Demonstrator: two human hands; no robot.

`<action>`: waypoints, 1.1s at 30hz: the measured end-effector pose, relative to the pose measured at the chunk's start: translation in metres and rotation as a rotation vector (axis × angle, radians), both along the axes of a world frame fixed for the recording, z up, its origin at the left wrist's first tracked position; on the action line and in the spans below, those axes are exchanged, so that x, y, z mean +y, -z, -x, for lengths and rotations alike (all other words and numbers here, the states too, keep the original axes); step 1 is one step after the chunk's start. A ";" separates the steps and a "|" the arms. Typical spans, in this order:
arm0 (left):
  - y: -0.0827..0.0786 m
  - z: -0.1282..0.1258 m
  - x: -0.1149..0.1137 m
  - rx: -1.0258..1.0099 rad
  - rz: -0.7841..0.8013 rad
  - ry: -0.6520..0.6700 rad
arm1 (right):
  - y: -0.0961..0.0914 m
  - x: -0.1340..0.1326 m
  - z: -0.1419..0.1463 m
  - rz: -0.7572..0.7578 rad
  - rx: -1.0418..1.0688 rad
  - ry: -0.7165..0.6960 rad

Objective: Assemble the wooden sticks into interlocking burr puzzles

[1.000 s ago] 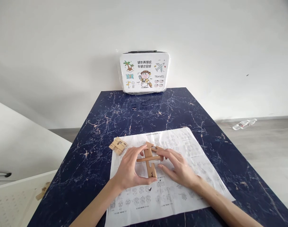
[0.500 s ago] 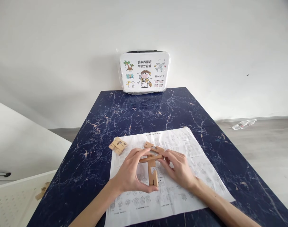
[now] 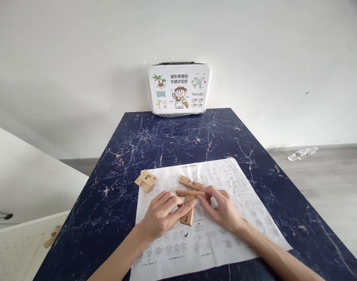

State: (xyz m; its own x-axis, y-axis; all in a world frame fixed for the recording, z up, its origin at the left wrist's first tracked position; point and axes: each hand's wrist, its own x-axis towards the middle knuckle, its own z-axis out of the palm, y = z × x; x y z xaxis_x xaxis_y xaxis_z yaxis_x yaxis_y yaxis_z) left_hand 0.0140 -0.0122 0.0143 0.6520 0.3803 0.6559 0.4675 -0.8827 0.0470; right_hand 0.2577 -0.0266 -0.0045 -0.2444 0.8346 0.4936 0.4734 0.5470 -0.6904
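Two notched wooden puzzle pieces form a T above the paper. The crosswise piece [image 3: 190, 193] lies over the far end of a numbered piece [image 3: 186, 220], which points toward me. My right hand [image 3: 224, 207] pinches the crosswise piece at its right end. My left hand [image 3: 161, 214] is closed around the numbered piece, its index finger lying across the top; the thumb is hidden. Just beyond my hands, another notched wooden piece [image 3: 184, 180] lies on the printed sheet [image 3: 243, 230]. Part of a further wooden piece shows behind my right fingers.
Several interlocked wooden pieces [image 3: 146, 180] rest at the sheet's upper left corner. A white cartoon-printed case [image 3: 180, 89] stands against the wall at the back of the dark marbled table [image 3: 172, 144]. Left of the table is a white perforated basket [image 3: 20, 242] with wood inside.
My left hand has shifted from a wide grip on the numbered piece's near end to a closer hold along it. The numbered piece has tilted, its near end swinging left.
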 end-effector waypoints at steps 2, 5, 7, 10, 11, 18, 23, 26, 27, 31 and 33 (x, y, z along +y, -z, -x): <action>0.001 -0.001 -0.001 0.018 -0.030 0.019 | 0.000 0.000 0.001 0.004 -0.015 0.025; 0.002 -0.002 -0.003 0.052 -0.080 0.021 | 0.003 -0.001 0.002 0.002 -0.038 0.074; 0.001 -0.002 -0.004 0.065 -0.095 0.009 | 0.004 -0.002 0.003 0.007 -0.047 0.105; -0.002 -0.002 -0.003 0.071 -0.098 -0.004 | 0.004 -0.003 0.004 0.034 -0.057 0.139; -0.003 -0.002 -0.002 0.064 -0.096 -0.006 | 0.004 -0.003 0.004 0.042 -0.055 0.142; -0.002 0.000 -0.001 -0.046 0.027 0.004 | 0.000 0.000 0.001 0.024 -0.073 0.198; -0.004 -0.011 -0.011 -0.034 -0.011 0.074 | -0.004 0.006 -0.005 0.186 0.037 0.259; -0.004 -0.012 -0.009 -0.131 0.144 0.034 | -0.003 0.009 -0.008 0.295 0.140 0.257; -0.004 -0.011 -0.007 -0.155 0.214 -0.001 | -0.003 0.011 -0.009 0.310 0.156 0.264; -0.002 -0.007 0.000 -0.216 0.428 -0.188 | 0.002 0.016 -0.014 0.313 0.135 0.350; -0.002 -0.007 0.002 -0.224 0.487 -0.261 | 0.004 0.019 -0.015 0.295 0.081 0.384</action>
State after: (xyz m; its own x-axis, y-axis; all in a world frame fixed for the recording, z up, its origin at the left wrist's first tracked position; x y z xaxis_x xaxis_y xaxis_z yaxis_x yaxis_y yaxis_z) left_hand 0.0209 -0.0106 0.0161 0.3625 0.8006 0.4770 0.5977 -0.5924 0.5402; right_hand 0.2731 -0.0077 -0.0089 0.1379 0.9640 0.2275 0.5414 0.1190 -0.8323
